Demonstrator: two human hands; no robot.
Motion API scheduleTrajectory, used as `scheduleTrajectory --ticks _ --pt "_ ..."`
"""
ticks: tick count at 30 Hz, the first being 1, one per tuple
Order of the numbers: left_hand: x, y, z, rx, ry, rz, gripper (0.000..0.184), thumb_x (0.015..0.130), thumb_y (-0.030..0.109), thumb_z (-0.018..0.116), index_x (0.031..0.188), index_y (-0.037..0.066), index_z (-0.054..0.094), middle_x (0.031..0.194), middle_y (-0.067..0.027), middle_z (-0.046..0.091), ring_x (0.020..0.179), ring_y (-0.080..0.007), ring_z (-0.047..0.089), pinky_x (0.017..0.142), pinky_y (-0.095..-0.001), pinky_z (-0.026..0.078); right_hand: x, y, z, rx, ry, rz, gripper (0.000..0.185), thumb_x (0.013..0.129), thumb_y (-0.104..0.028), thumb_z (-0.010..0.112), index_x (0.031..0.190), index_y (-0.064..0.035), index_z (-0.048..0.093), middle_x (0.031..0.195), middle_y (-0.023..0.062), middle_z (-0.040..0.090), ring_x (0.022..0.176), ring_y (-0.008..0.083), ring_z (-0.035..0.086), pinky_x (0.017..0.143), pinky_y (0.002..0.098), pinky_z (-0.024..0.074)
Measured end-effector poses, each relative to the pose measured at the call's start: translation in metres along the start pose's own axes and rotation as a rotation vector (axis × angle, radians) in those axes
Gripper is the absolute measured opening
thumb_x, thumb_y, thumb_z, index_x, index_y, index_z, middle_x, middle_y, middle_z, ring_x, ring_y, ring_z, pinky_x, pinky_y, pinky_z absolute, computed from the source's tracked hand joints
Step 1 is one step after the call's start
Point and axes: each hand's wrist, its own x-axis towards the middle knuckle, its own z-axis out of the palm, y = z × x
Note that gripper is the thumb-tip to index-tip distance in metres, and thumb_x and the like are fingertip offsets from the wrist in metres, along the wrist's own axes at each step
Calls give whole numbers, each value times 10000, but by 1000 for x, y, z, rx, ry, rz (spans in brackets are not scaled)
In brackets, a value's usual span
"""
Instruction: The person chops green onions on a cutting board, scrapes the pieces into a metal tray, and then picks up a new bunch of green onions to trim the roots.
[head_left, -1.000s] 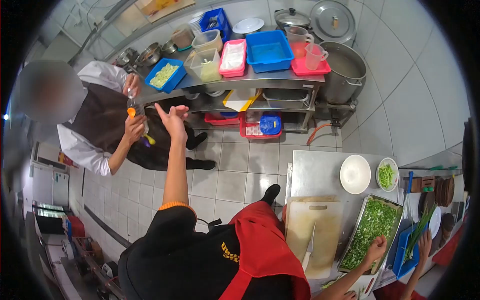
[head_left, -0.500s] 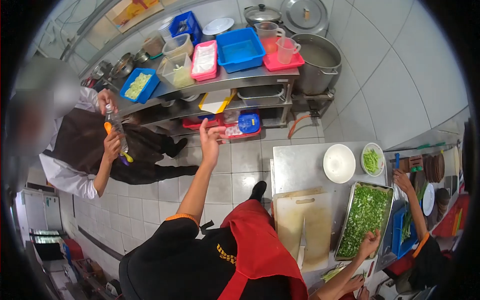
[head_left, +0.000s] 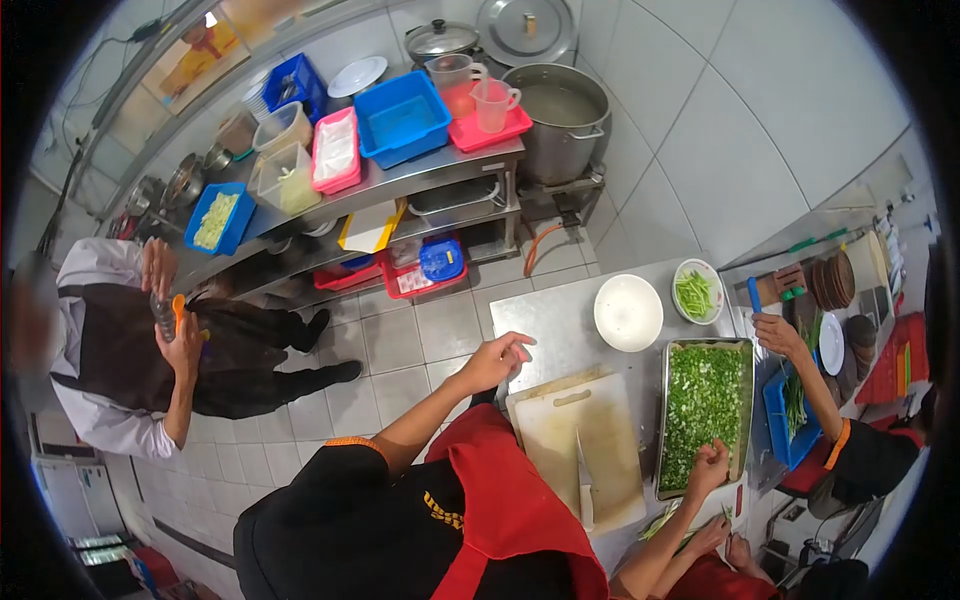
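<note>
My left hand is held out over the near-left corner of the steel table, its fingers loosely bent and apart, with nothing visible in them. Below and to its right lies a white cutting board, and a knife rests on it. My right hand is over the lower part of a metal tray filled with chopped green onions. Its fingers are loosely curled and slightly apart, and I see nothing held in them. Whether the fingertips touch the greens I cannot tell.
A white bowl and a bowl of cut green vegetables stand on the table. At right a co-worker's hand grips a blue handle. Another person at left holds a bottle. A shelf counter bears blue tubs and a large pot.
My left hand has swung down and right, from over the floor to the table corner. My right hand stays over the tray. The view has turned, and the person at left has shifted the bottle.
</note>
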Motion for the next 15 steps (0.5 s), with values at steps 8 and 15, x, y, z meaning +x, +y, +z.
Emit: scheduleTrajectory --ticks 8,15 --pt "13 -11 25 25 -158 -56 230 992 76 419 1175 49 555 910 -2 602 749 -66 527 672 -210 457 -9 36 8 120 52 -35 198 893 -45 565 1077 29 565 750 -23 508 617 51 451 531 195 380" --pt "21 -12 50 42 -250 -47 219 984 139 489 1154 20 558 880 0 611 781 -77 555 727 -218 462 -32 -56 16 61 340 19 410 788 11 663 1186 -58 596 845 87 673 770 191 649 730 327 535"
